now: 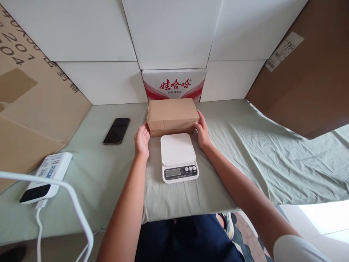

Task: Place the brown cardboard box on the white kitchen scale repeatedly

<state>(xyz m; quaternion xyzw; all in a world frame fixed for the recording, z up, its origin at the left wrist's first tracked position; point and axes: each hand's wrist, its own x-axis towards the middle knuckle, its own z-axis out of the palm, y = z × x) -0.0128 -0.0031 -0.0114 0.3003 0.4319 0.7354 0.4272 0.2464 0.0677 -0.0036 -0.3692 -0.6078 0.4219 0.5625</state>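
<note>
A closed brown cardboard box [173,115] sits just behind a white kitchen scale [178,151] on the cloth. My left hand [142,141] is against the box's left side, its fingertips partly hidden by the lower edge. On the opposite side my right hand [202,131] grips the box's right end, with the thumb on the front corner. Between them the box is held from both ends; whether it is lifted I cannot tell. The scale faces me, its platform bare, its small display grey and its buttons along the front.
A black phone [116,131] lies left of the box. Further left are a white power bank [46,177] and its white cable [73,196]. A red-and-white carton [174,85] stands behind the box. Large cardboard panels [305,72] flank the green cloth [234,145].
</note>
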